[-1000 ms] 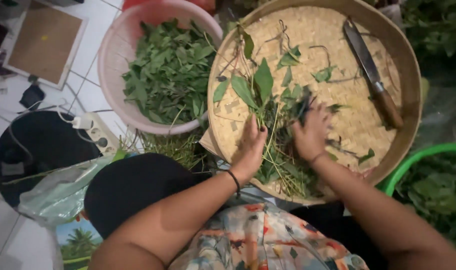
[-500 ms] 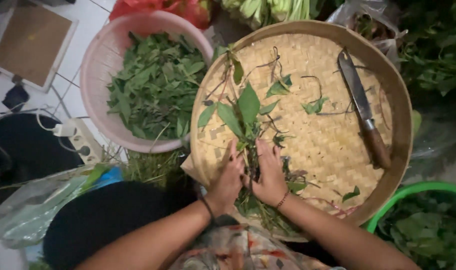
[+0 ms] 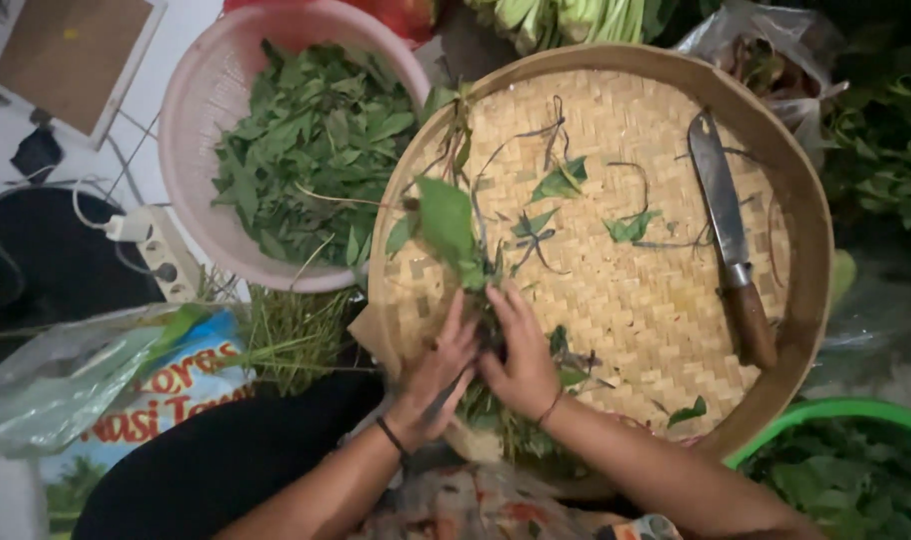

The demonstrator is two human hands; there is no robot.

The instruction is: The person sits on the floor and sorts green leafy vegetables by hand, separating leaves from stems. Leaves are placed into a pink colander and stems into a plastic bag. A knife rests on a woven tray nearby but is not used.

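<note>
While both hands meet at the near edge of the round woven tray [image 3: 776, 180], the left hand [image 3: 438, 372] and the right hand [image 3: 521, 350] close together around a bunch of leafy stems [image 3: 454, 225]; the fingers of each curl about the stalks, thumbs nearly touching, so both are clamped on the same bundle; the stems rise away from the hands toward the far side of the tray, with one broad leaf standing out near the tray's left rim and the cut ends hidden under the palms; a dark band circles the left wrist and a thin one the right; loose leaves and thin dark stalks lie scattered across the middle of the tray, well apart from the hands; a knife [image 3: 728, 235] with a brown wooden handle lies flat on the right part of the tray, blade pointing away from the person, untouched; just left of the tray, touching its rim, sits a pink basin [image 3: 191, 150] heaped with picked green leaves; a pile of thin green stalks [image 3: 291, 335] lies below the basin, beside the tray; a green tub [image 3: 846, 410] holding more leaves shows at the lower right corner; a white power strip [image 3: 166, 255] rests on the tiled floor at the left.
</note>
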